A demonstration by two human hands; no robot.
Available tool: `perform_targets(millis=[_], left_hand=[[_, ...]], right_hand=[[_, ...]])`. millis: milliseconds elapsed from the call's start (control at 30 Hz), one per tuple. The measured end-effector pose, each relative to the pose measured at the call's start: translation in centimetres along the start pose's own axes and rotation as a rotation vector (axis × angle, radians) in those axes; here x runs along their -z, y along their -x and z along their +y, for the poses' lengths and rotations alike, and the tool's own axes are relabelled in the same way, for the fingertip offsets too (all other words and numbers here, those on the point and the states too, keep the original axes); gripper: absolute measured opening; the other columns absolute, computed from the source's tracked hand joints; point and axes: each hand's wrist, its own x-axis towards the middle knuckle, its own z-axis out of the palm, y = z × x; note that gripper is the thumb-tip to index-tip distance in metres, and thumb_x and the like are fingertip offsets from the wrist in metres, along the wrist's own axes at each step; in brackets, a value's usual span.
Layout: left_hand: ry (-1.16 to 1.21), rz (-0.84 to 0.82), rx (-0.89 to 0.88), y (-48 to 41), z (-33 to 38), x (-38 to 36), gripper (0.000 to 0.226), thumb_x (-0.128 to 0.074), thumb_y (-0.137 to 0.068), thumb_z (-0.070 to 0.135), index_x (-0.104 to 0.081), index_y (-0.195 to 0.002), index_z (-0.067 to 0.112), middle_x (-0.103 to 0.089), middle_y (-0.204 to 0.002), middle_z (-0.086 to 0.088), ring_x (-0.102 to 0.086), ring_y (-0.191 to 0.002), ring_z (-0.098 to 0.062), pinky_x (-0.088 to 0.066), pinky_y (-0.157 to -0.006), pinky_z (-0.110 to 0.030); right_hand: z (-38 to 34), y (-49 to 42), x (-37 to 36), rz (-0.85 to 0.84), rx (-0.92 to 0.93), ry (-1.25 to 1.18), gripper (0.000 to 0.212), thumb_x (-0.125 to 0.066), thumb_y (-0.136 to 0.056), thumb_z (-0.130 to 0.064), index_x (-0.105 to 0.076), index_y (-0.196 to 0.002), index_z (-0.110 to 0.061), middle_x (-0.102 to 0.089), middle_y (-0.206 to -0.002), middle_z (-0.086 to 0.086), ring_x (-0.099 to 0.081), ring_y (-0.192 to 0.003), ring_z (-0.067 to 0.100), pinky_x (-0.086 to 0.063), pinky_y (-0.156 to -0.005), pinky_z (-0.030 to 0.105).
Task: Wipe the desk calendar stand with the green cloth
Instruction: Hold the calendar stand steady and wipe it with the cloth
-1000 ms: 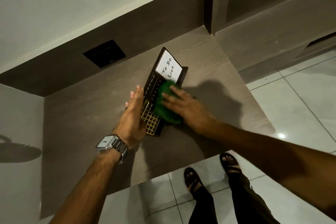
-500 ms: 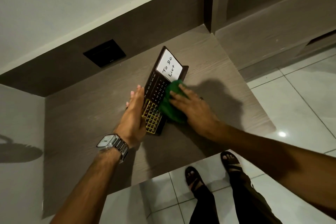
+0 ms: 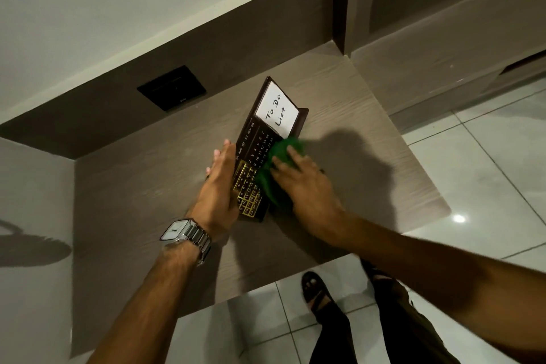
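Observation:
A dark brown desk calendar stand (image 3: 256, 147) with gold numbers and a white "To Do List" card at its far end stands on the grey wooden desk (image 3: 141, 186). My left hand (image 3: 220, 189), fingers straight, braces the stand's left edge. My right hand (image 3: 304, 183) presses a bunched green cloth (image 3: 276, 168) flat against the stand's right side, just below the white card. The cloth hides part of the number grid.
A black wall socket plate (image 3: 171, 87) sits on the dark backsplash behind the desk. A cabinet side panel (image 3: 342, 3) rises at the desk's far right corner. The desk's front edge runs near my sandalled feet (image 3: 317, 292) on the tiled floor.
My right hand has slid the green cloth up and to the right across the stand, toward the white card, uncovering more numbers. My left hand has stayed on the left edge.

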Motion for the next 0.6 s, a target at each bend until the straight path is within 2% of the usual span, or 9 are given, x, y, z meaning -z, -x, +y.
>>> perform_targets(millis=[133, 200, 267, 333, 400, 467, 533, 567, 600], left_hand=[[0.007, -0.007, 0.002, -0.1, 0.4, 0.1, 0.095, -0.042, -0.076, -0.021, 0.005, -0.149, 0.015, 0.003, -0.16, -0.005, 0.007, -0.146, -0.023, 0.005, -0.119, -0.044], [0.005, -0.003, 0.02, 0.0, 0.5, 0.1, 0.095, -0.042, -0.077, -0.021, 0.005, -0.149, 0.016, 0.003, -0.16, -0.004, 0.007, -0.146, -0.022, 0.005, -0.119, -0.044], [0.008, -0.01, 0.014, 0.0, 0.5, 0.1, 0.094, -0.043, -0.078, -0.021, 0.006, -0.149, 0.017, 0.003, -0.16, -0.005, 0.007, -0.146, -0.023, 0.005, -0.118, -0.044], [0.008, -0.014, 0.009, 0.0, 0.2, 0.1, 0.095, -0.043, -0.078, -0.02, 0.007, -0.149, 0.018, 0.004, -0.16, -0.005, 0.009, -0.146, -0.023, 0.006, -0.117, -0.043], [0.012, -0.011, 0.018, 0.0, 0.1, 0.1, 0.097, -0.044, -0.077, -0.019, 0.008, -0.149, 0.019, 0.006, -0.159, -0.002, 0.01, -0.144, -0.019, 0.005, -0.116, -0.041], [0.013, -0.027, 0.017, 0.0, 0.2, 0.1, 0.097, -0.047, -0.077, -0.017, 0.008, -0.149, 0.017, 0.006, -0.159, -0.003, 0.01, -0.145, -0.02, 0.002, -0.118, -0.045], [-0.005, -0.045, 0.006, 0.0, 0.1, 0.2, 0.1, -0.055, -0.078, -0.014, 0.009, -0.148, 0.016, 0.004, -0.16, -0.008, 0.008, -0.146, -0.025, -0.001, -0.12, -0.048], [-0.017, -0.047, 0.004, 0.1, 0.2, 0.2, 0.101, -0.058, -0.078, -0.013, 0.01, -0.147, 0.017, 0.004, -0.16, -0.008, 0.008, -0.146, -0.026, -0.001, -0.12, -0.048], [-0.019, -0.043, 0.004, 0.0, 0.2, 0.2, 0.101, -0.057, -0.078, -0.014, 0.009, -0.148, 0.017, 0.004, -0.16, -0.008, 0.008, -0.146, -0.025, 0.001, -0.119, -0.046]], right_hand=[[-3.4, 4.5, -1.8, -0.266, 0.428, 0.107, 0.071, -0.07, -0.082, -0.02, -0.036, -0.144, -0.023, -0.02, -0.16, 0.004, 0.001, -0.146, 0.033, -0.006, -0.118, 0.054], [-3.5, 5.0, -1.3, -0.328, 0.529, 0.099, 0.069, -0.072, -0.08, -0.018, -0.041, -0.142, -0.022, -0.024, -0.158, 0.004, -0.001, -0.146, 0.032, -0.006, -0.117, 0.054], [-2.5, 4.1, -0.2, -0.167, 0.443, 0.024, 0.063, -0.071, -0.079, -0.012, -0.048, -0.137, -0.019, -0.034, -0.154, 0.006, -0.014, -0.145, 0.033, -0.015, -0.115, 0.055], [-0.5, 2.4, 1.3, 0.026, 0.135, -0.183, 0.059, -0.064, -0.077, -0.001, -0.053, -0.134, -0.013, -0.043, -0.148, 0.01, -0.027, -0.141, 0.034, -0.032, -0.11, 0.057], [0.4, 0.8, 2.4, 0.095, -0.119, -0.28, 0.073, -0.062, -0.073, 0.009, -0.045, -0.14, -0.013, -0.036, -0.153, 0.008, -0.02, -0.144, 0.029, -0.033, -0.11, 0.056], [-1.1, 0.0, 2.0, 0.12, -0.025, -0.284, 0.079, -0.07, -0.07, 0.008, -0.044, -0.141, -0.013, -0.036, -0.153, 0.009, -0.021, -0.144, 0.03, -0.033, -0.11, 0.057], [-3.4, 0.7, 0.9, 0.041, 0.253, -0.199, 0.078, -0.08, -0.069, -0.003, -0.047, -0.139, -0.013, -0.042, -0.15, 0.01, -0.026, -0.142, 0.033, -0.031, -0.11, 0.057], [-3.4, 0.7, 0.9, 0.042, 0.321, -0.135, 0.078, -0.081, -0.07, -0.007, -0.047, -0.139, -0.014, -0.042, -0.15, 0.009, -0.027, -0.142, 0.033, -0.029, -0.11, 0.053], [-2.5, 0.3, 1.2, 0.08, 0.291, -0.107, 0.076, -0.079, -0.072, -0.006, -0.046, -0.14, -0.014, -0.041, -0.15, 0.008, -0.026, -0.142, 0.033, -0.03, -0.109, 0.052]])
